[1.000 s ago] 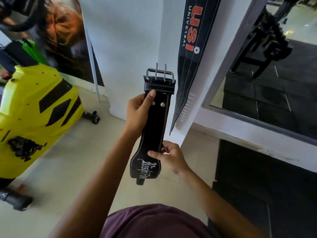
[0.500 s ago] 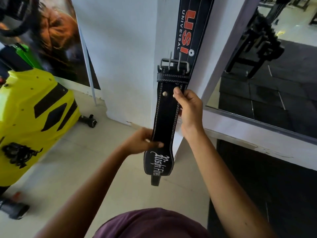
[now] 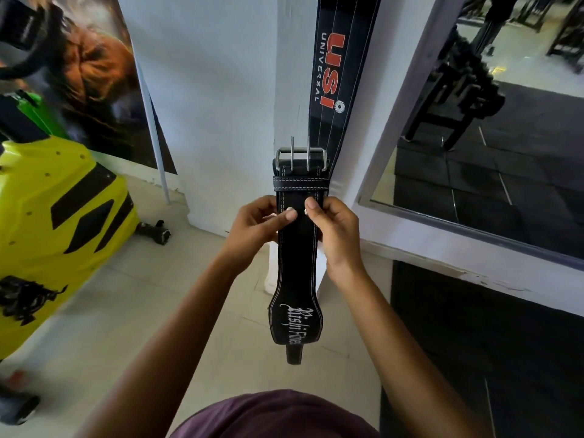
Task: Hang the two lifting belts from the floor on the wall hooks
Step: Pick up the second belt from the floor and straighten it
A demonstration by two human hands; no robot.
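I hold a black leather lifting belt [image 3: 296, 273] upright in front of a white wall corner, its steel two-prong buckle [image 3: 301, 159] at the top and its white script logo at the bottom. My left hand [image 3: 257, 227] pinches the belt's left edge just below the buckle loop. My right hand [image 3: 333, 229] grips the right edge at the same height. Behind it a second black belt [image 3: 339, 77], marked USI Universal in red and white, hangs flat against the wall. The hook above it is out of frame.
A yellow-and-black exercise machine [image 3: 53, 235] stands on the tiled floor at the left, with a poster [image 3: 85, 77] on the wall behind it. A framed mirror [image 3: 493, 128] at the right reflects gym equipment. Black rubber mats [image 3: 493, 343] cover the floor at the lower right.
My left hand has climbed from the belt's lower part to just below the buckle, opposite my right hand. The belt now sits lower in view, beneath the USI logo.
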